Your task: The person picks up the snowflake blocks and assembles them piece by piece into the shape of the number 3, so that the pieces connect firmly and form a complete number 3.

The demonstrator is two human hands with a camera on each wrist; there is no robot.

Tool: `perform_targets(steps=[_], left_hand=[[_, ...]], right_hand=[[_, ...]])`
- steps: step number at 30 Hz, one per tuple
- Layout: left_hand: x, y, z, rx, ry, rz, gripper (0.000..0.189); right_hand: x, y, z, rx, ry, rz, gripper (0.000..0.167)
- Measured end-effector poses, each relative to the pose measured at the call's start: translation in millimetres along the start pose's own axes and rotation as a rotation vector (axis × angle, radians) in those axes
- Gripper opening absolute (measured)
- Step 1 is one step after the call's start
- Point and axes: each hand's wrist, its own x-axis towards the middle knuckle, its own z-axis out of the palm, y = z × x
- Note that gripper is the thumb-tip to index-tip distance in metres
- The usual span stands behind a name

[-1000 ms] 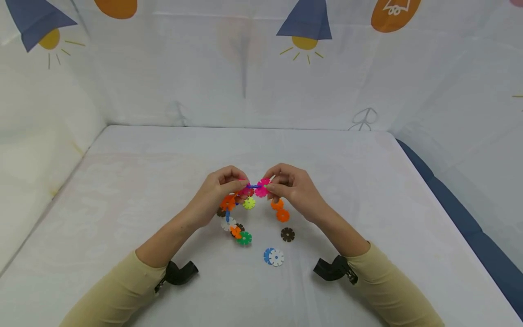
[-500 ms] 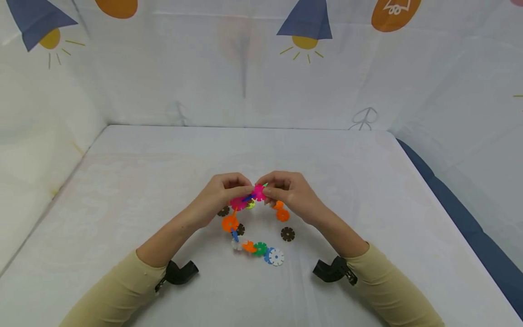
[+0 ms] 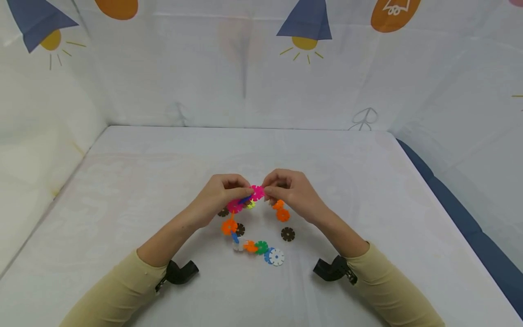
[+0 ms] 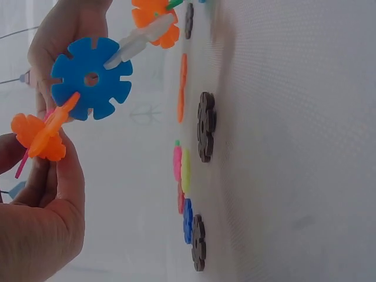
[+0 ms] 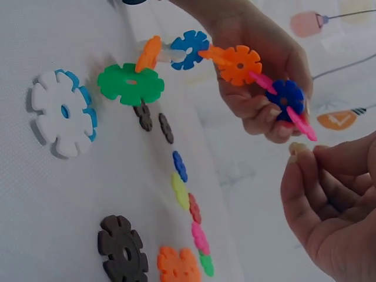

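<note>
My left hand (image 3: 226, 195) pinches a chain of slotted snowflake discs near its upper end. A pink disc (image 3: 257, 193) forms that end, joined to a dark blue disc (image 5: 285, 97). Below hang a second pink disc (image 3: 234, 206), orange discs (image 5: 239, 65), a blue disc (image 4: 91, 79), a white disc (image 4: 138, 42) and a green disc (image 5: 130, 84). Right beside the end pink disc is my right hand (image 3: 292, 188), thumb and fingers bent. In the right wrist view its fingertips (image 5: 298, 148) look slightly apart from that disc.
On the white table (image 3: 163, 181) lie loose snowflake discs: a white disc (image 3: 276, 257) over a blue one, a black disc (image 3: 288, 234), two orange discs (image 3: 283, 214) and a yellow disc (image 5: 180, 190). More coloured discs lie behind my hands.
The chain has swung down and to the right from my left hand, its lower end now by the white disc. My right fingertips have slid off the end pink disc to its edge.
</note>
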Motion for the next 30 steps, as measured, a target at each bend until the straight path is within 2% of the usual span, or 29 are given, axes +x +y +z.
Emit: perform_targets(steps=[2, 5, 13, 15, 17, 21, 26, 30], left_hand=[[-0.1, -0.4, -0.9, -0.004, 0.010, 0.000, 0.018], [-0.5, -0.6, -3.1, -0.012, 0.023, 0.008, 0.017], [-0.5, 1.4, -8.2, -0.049, 0.026, 0.038, 0.017], [-0.3, 1.6, -8.7, -0.061, 0.026, 0.040, 0.018], [0.1, 1.8, -8.8, -0.074, 0.029, 0.039, 0.019], [0.9, 1.5, -9.0, -0.092, 0.028, 0.038, 0.020], [0.6, 1.2, -11.7, -0.100, 0.028, 0.041, 0.020], [-0.5, 1.3, -15.6, -0.110, 0.038, 0.052, 0.019]], right_hand=[[-0.8, -1, -2, -0.042, -0.027, 0.026, 0.007], [-2.0, -1, -2, -0.140, -0.120, 0.060, 0.008], [-9.8, 1, 6, -0.479, -0.488, 0.073, 0.008], [-13.1, 0, 8, -0.537, -0.581, 0.073, 0.011], [-16.6, -1, 8, -0.584, -0.637, 0.065, 0.015], [-22.7, -5, 10, -0.644, -0.679, 0.055, 0.022], [-29.5, -9, 16, -0.716, -0.713, 0.085, 0.028], [-33.0, -11, 23, -0.781, -0.709, 0.073, 0.032]])
